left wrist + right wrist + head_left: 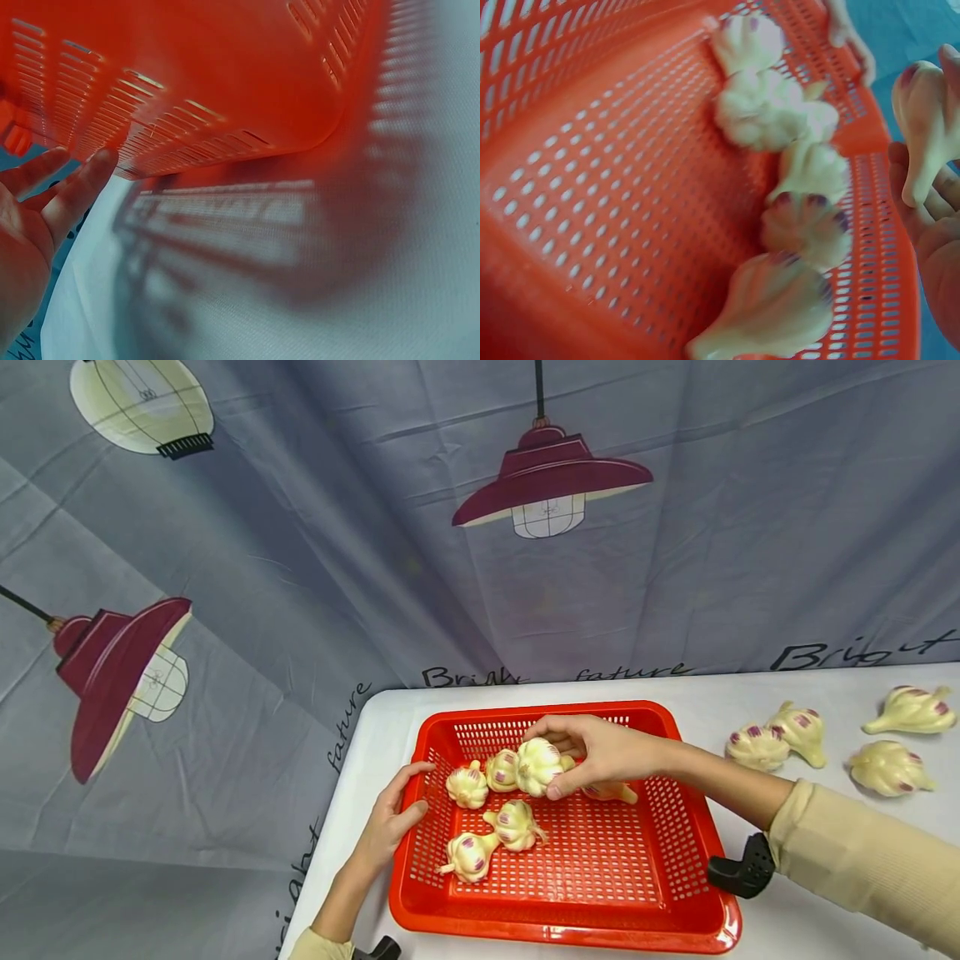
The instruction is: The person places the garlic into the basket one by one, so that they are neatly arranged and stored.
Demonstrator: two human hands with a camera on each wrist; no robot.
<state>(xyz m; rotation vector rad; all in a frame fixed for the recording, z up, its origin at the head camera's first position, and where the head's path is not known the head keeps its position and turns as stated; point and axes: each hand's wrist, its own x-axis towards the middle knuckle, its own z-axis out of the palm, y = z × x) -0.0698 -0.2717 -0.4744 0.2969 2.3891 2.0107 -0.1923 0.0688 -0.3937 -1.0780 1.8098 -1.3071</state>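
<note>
A red perforated basket [600,893] sits on the white table [810,927], holding several garlic bulbs toward its far left. The right hand [600,756] curls its fingers around one garlic bulb [538,766] over the basket. The left hand [392,817] rests with relaxed fingers on the basket's left rim, seemingly gripping nothing. Four loose bulbs [888,767] lie far right on the table.

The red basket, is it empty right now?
No, the red basket has several garlic bulbs lying in it, and the right hand grips one more.
</note>
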